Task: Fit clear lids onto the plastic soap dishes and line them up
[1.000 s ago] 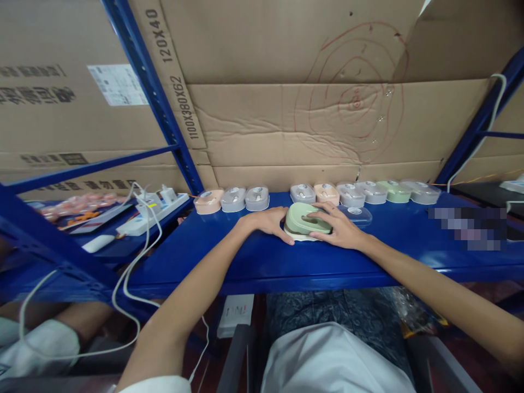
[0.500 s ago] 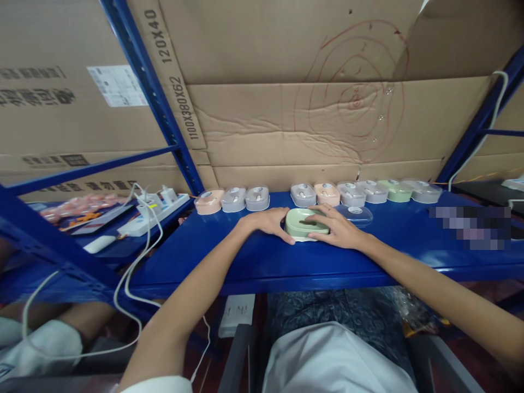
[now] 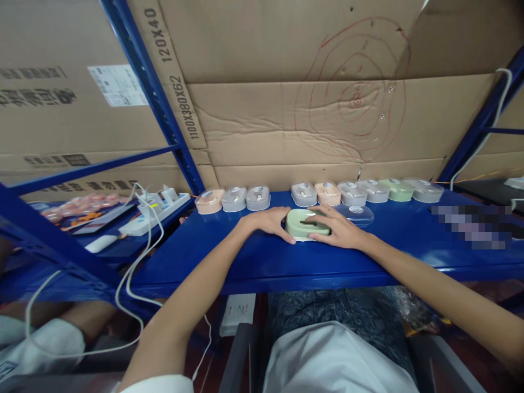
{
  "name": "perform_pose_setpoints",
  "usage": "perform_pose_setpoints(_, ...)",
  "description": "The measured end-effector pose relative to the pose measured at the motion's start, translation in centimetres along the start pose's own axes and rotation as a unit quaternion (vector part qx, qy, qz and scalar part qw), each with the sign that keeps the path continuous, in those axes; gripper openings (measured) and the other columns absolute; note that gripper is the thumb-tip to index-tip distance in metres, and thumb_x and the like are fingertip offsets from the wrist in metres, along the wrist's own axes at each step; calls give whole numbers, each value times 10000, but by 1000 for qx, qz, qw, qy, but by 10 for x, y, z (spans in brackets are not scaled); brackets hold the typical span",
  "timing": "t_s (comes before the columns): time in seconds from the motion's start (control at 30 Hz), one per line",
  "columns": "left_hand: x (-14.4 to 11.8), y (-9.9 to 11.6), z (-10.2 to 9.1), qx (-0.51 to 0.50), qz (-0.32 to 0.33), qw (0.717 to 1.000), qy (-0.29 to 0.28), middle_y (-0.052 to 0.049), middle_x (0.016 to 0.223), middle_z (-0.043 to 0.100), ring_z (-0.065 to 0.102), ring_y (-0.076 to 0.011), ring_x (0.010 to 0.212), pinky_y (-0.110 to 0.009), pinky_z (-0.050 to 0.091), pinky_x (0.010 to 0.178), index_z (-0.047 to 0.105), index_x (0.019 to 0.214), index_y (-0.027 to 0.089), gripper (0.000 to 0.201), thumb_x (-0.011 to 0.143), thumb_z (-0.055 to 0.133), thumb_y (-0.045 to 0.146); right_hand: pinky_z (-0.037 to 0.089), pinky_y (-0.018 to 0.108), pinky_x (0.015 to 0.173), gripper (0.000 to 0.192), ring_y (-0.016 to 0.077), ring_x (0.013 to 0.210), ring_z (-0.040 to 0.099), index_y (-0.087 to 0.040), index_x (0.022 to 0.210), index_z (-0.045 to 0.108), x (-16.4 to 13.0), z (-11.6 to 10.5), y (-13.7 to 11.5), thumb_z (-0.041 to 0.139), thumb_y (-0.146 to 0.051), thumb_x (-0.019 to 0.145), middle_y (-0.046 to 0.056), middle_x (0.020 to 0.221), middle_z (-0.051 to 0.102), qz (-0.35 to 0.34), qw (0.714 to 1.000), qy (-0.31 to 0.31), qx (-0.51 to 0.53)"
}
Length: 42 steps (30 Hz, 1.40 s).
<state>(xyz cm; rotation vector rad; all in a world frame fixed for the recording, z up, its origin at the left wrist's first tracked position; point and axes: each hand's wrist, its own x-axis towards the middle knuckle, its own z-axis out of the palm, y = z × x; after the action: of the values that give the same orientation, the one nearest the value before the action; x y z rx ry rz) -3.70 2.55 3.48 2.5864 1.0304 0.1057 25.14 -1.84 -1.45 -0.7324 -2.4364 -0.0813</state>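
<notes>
A pale green case [image 3: 305, 224] lies flat on the blue metal shelf [image 3: 286, 256]. My left hand [image 3: 268, 222] grips its left end. My right hand [image 3: 338, 228] holds its right side, fingers laid over the top. A clear lid [image 3: 360, 214] lies just behind my right hand. Along the back runs a row of small cases: a peach case [image 3: 208, 200] and grey cases [image 3: 246, 197] on the left, more grey, peach and green ones [image 3: 368, 190] on the right.
Cardboard boxes [image 3: 286, 109] wall off the back of the shelf. A white power strip [image 3: 158, 210] with plugs and white cables [image 3: 135, 262] sits on the lower shelf at left, beside orange items [image 3: 77, 207]. Another person's arm [image 3: 61, 322] shows at bottom left.
The green case was tilted up off a white base one second ago; it now lies flat and closed under both hands. The hands have hardly shifted.
</notes>
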Motion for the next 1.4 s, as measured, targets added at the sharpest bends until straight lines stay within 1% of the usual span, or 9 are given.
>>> perform_pose_setpoints(0.27, -1, 3, -3, 21, -6, 1000, -11, -96, 1145, 706, 663, -331, 1027, -381, 491, 839, 601, 1120, 219, 756, 669, 861, 767, 515, 659, 1152, 461, 396, 1403, 606, -271, 1359, 744, 0, -1, -1, 702, -567, 1010, 183, 1499, 617, 0, 1000, 2, 1)
perform_pose_setpoints(0.5, -2, 6, -4, 12, 2, 1000, -11, -73, 1087, 700, 658, -305, 975, -359, 479, 796, 587, 1074, 222, 719, 670, 854, 754, 503, 650, 1157, 461, 403, 1401, 599, -227, 1343, 757, 1, -1, -2, 697, -547, 1017, 215, 1481, 618, -14, 1000, 2, 0)
perform_pose_setpoints(0.67, -4, 13, -7, 33, -32, 999, -28, -67, 1043, 674, 647, -303, 953, -349, 453, 765, 548, 1029, 224, 762, 626, 846, 798, 509, 637, 1152, 448, 407, 1397, 599, -250, 1312, 775, 1, 2, -1, 743, -550, 982, 192, 1452, 648, -17, 1000, 3, 2)
perform_pose_setpoints(0.83, -3, 14, -7, 36, -33, 998, -27, -74, 1046, 663, 642, -314, 964, -357, 446, 779, 537, 1011, 228, 761, 631, 825, 820, 510, 627, 1156, 450, 397, 1397, 601, -239, 1314, 765, 1, 2, -1, 727, -554, 994, 198, 1452, 639, -17, 1000, -3, -4)
perform_pose_setpoints(0.97, -4, 12, -6, 25, -27, 999, -19, -87, 1090, 681, 655, -333, 1019, -367, 462, 814, 593, 1086, 215, 786, 635, 842, 809, 511, 629, 1152, 451, 394, 1373, 616, -234, 1312, 755, 1, 2, 0, 716, -558, 1000, 195, 1447, 646, -16, 1000, -12, -1)
perform_pose_setpoints(1.13, -5, 13, -3, -18, 13, 1000, 19, -129, 1350, 648, 632, -364, 1217, -418, 487, 986, 575, 1363, 215, 934, 660, 881, 747, 515, 624, 1138, 492, 392, 1337, 630, -217, 1327, 735, 2, 3, -2, 691, -590, 1009, 200, 1464, 642, -18, 1000, -16, 9)
perform_pose_setpoints(1.27, -4, 14, -1, -21, 26, 999, 23, -142, 1367, 622, 613, -373, 1261, -453, 479, 1050, 551, 1405, 209, 941, 694, 871, 735, 501, 606, 1156, 467, 373, 1351, 622, -272, 1399, 693, 5, -13, 0, 598, -578, 1059, 149, 1440, 674, 5, 1000, 4, 28)
perform_pose_setpoints(1.33, -3, 15, -1, -16, 27, 999, 18, -141, 1335, 630, 621, -372, 1237, -453, 482, 1039, 568, 1380, 202, 913, 702, 863, 738, 476, 615, 1173, 423, 374, 1370, 611, -284, 1375, 702, 3, -29, 9, 511, -541, 1099, 135, 1408, 698, 40, 998, 43, 27)
perform_pose_setpoints(1.4, -4, 15, -2, -15, 25, 999, 13, -141, 1325, 633, 629, -369, 1212, -448, 487, 1018, 577, 1365, 195, 899, 706, 858, 738, 495, 611, 1129, 409, 380, 1283, 655, -274, 1282, 740, -2, -45, 24, 499, -547, 1095, 129, 1318, 741, 79, 994, 70, 10)
